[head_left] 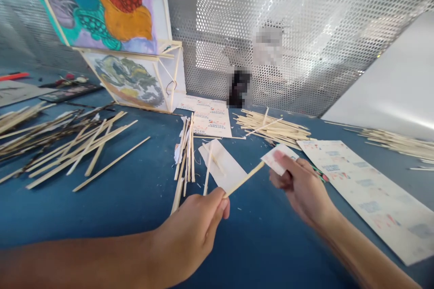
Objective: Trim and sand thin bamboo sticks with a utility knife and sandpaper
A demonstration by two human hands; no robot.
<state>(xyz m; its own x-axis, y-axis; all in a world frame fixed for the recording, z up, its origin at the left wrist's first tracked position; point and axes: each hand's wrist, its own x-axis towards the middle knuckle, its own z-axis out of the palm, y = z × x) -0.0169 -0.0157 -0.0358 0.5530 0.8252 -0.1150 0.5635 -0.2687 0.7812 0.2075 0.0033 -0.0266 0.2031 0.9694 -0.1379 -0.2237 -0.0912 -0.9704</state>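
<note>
My left hand [200, 221] is closed around one end of a thin bamboo stick [246, 179], which slants up to the right. The stick's far end meets a small folded piece of sandpaper [278, 158], its printed white backing facing out. My right hand [300, 183] pinches that sandpaper between thumb and fingers. Whether the stick's tip lies inside the fold is hidden. Just beyond my left hand lies a pale rectangular sheet [225, 162] with short sticks on it. A bundle of sticks [185, 153] rests to its left.
Loose sticks [84, 144] spread over the blue table [135, 216] at left. More sticks pile up [273, 126] behind my right hand. Printed sandpaper sheets lie at the back [212, 117] and right [369, 194]. A painted stick-framed lantern [129, 79] stands before a perforated metal panel [305, 31].
</note>
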